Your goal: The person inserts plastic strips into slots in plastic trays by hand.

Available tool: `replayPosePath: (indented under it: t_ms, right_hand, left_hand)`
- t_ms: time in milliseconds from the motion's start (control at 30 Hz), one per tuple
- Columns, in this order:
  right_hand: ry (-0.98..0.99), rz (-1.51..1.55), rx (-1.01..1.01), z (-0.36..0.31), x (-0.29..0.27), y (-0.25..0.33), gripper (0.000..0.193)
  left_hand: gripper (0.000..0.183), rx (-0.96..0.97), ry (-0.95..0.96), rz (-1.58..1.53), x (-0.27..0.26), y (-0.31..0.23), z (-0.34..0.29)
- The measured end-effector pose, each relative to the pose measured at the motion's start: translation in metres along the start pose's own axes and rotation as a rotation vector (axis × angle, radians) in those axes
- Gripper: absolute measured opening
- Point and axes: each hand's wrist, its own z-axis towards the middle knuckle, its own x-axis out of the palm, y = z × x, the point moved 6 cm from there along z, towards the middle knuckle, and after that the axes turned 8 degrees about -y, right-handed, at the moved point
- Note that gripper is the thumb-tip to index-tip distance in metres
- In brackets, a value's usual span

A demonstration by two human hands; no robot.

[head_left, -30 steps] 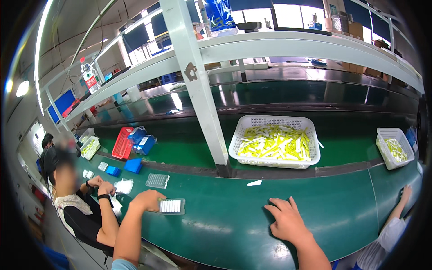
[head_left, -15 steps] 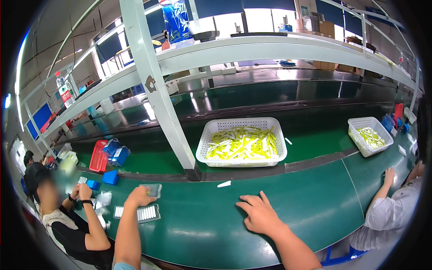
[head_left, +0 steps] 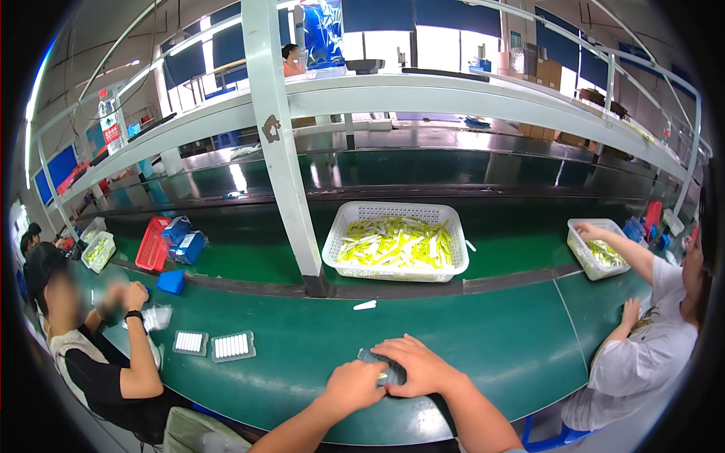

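In front of me, my left hand point(head_left: 353, 389) grips the near left side of a small clear plastic tray point(head_left: 368, 355) with its fingers closed. My right hand point(head_left: 417, 368) lies over the tray's right side, fingers bent round it. Most of the tray and whatever it contains are hidden by the hands. Left of them, two clear trays, a nearer one point(head_left: 233, 346) and a farther one point(head_left: 190, 343), hold rows of white sticks. Beyond my hands, a single white stick point(head_left: 365, 305) lies on the green table point(head_left: 483, 325).
A white basket point(head_left: 332, 260) of yellow-green and white sticks stands behind a dark ledge. At right, a person point(head_left: 642, 332) reaches into a smaller basket point(head_left: 593, 266). Another person point(head_left: 98, 355) works at left near a blue box point(head_left: 171, 281). A grey post point(head_left: 279, 151) rises left of centre.
My left hand has carried the clear tray right and nearer. My right hand, earlier spread over the table, now grasps it. The person at right has reached into the smaller basket.
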Motion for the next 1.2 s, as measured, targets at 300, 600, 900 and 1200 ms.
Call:
replayPosePath:
  t_ms: [300, 600, 900, 1200]
  right_hand:
    - [-0.234, -0.069, -0.079, 0.011, -0.005, 0.022, 0.074]
    - [-0.330, -0.122, -0.060, 0.024, -0.002, 0.040, 0.080]
    - [-0.356, -0.028, -0.074, 0.022, 0.009, 0.022, 0.069]
    - [-0.382, 0.188, 0.038, 0.021, 0.008, 0.019, 0.065]
  left_hand:
    - [0.035, -0.455, 0.230, -1.927, -0.004, 0.063, -0.001]
    - [0.045, -0.521, 0.572, -2.011, 0.017, 0.049, 0.002]
    - [0.046, -0.396, 0.597, -1.955, 0.023, 0.040, -0.004]
    - [0.049, -0.685, 0.640, -2.093, 0.014, 0.044, -0.011]
